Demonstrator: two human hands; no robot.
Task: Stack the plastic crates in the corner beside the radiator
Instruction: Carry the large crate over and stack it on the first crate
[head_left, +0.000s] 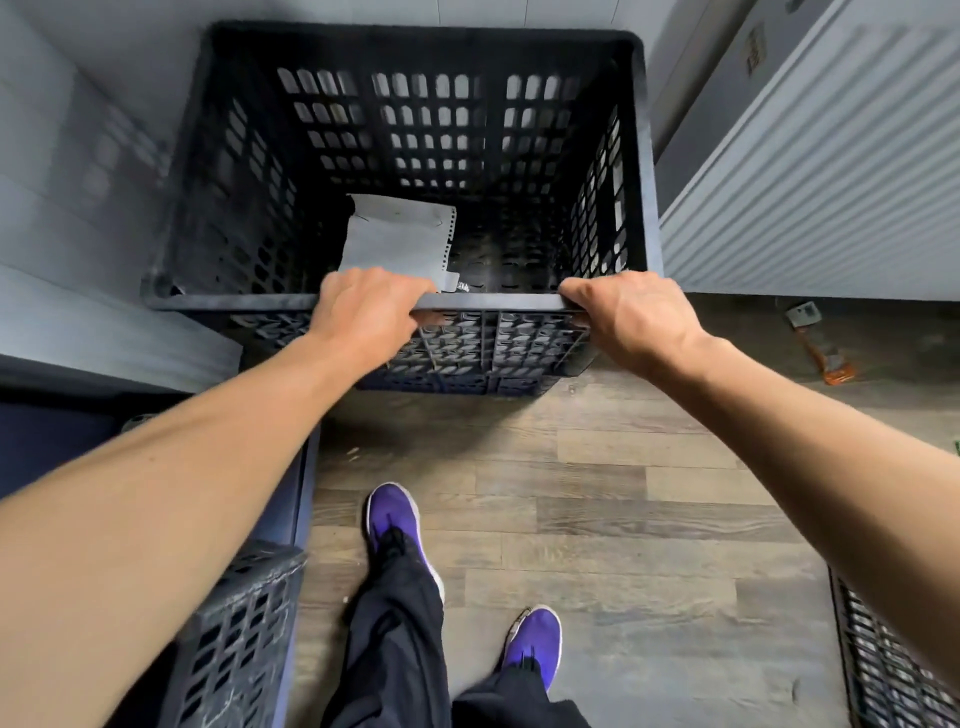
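Note:
A large black perforated plastic crate (415, 130) stands in the corner, with the white ribbed radiator (810, 197) on its right. Its base is hidden, so I cannot tell what it rests on. My left hand (363, 306) grips the crate's near rim left of the middle, fingers curled over the edge. On the same rim, near the right corner, my right hand (628, 317) holds on with curled fingers. A torn grey sheet of paper (395, 239) lies inside the crate.
Another black crate (234, 634) stands at the lower left, and a third crate's edge (883, 660) shows at the lower right. A grey wall lines the left side. An orange tool (826, 353) lies on the wooden floor by the radiator. My purple shoes stand below.

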